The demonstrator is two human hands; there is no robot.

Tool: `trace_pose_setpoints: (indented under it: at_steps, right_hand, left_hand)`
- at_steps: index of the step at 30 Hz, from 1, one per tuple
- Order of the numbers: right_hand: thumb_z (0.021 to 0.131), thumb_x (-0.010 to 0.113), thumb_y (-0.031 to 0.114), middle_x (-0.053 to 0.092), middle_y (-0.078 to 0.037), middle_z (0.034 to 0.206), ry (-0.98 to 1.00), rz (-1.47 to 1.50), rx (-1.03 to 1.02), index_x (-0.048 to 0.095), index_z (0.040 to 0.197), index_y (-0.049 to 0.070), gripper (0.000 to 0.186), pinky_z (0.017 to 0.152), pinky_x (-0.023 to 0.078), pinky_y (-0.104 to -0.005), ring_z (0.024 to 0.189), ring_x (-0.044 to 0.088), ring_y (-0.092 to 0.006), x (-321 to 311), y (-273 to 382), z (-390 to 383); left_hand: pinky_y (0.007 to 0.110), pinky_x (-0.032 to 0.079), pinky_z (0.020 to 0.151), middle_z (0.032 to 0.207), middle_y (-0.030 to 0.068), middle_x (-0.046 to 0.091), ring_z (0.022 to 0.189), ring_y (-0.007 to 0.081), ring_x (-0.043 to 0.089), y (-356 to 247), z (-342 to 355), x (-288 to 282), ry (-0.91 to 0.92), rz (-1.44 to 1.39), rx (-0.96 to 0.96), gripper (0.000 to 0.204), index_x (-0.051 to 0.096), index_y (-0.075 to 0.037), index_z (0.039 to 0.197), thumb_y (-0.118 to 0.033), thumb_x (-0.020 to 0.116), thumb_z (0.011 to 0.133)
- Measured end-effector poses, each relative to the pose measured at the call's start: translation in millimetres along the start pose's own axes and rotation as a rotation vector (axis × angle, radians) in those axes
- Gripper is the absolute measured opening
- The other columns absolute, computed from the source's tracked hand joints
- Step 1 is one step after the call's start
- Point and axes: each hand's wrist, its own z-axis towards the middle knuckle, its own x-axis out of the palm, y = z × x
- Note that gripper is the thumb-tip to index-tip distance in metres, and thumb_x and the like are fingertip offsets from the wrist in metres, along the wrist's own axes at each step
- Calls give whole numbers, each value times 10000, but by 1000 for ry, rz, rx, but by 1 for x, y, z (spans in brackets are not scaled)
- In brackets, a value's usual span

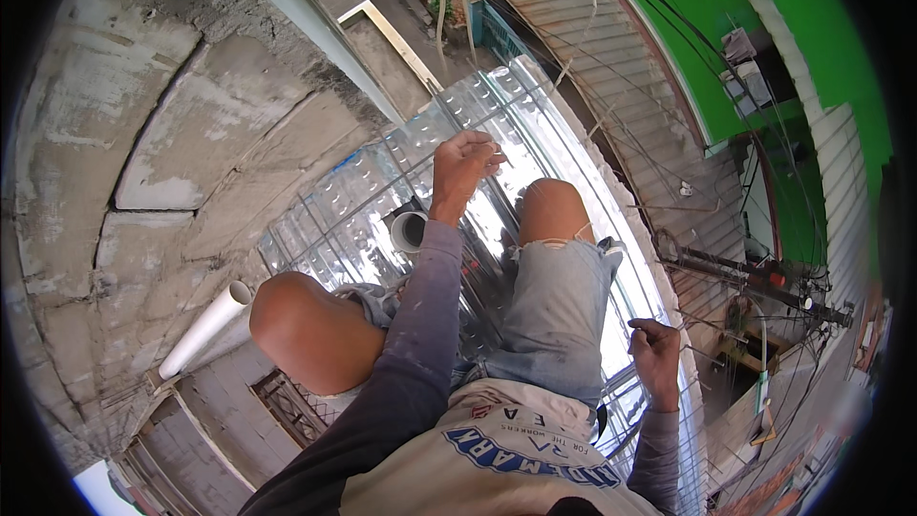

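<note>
I am squatting on a shiny silver foil sheet (420,139) with a grid of thin steel rods (330,225) lying over it. My left hand (465,167) reaches forward between my knees, above the foil and rods. Its fingers are bent together in a pinch; anything between them is too small to make out. Close to that wrist, the open end of a grey-white plastic pipe (409,231) points up. My right hand (655,354) hangs beside my right leg, over the sheet's right edge, fingers curled closed. Whatever it may hold is hidden.
A rough block wall (143,153) rises on the left, and a white pipe (205,330) juts out below it. Past the right edge there is a drop towards a rusty corrugated roof (611,57), overhead cables (702,33) and a green wall (697,86).
</note>
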Motion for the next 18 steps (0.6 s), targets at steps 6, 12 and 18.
trace_pose_setpoints:
  at_steps: [6,12,18]
  right_hand:
    - [962,617,10,638,-3,662,-45,-83,-47,764,1040,-75,187,527,417,-273,585,548,-68,2,-5,1]
    - [896,620,78,733,-234,767,-248,-336,-216,795,983,-23,220,659,572,-434,661,724,-380,0,-22,21]
    - [926,648,62,778,-196,979,-670,-522,-260,760,1096,45,205,784,596,-476,855,742,-402,-2,-112,74]
  left_hand:
    - [325,643,826,1031,157,768,918,259,793,1,-2,4,-26,28,-42,232,697,64,1152,-107,694,995]
    - [320,641,840,1049,160,768,927,250,787,3,-4,7,-43,75,-42,239,687,57,1163,-130,669,1016]
    - [321,654,867,1099,201,769,978,278,797,17,-24,73,137,189,-52,242,683,88,1195,-95,668,1036]
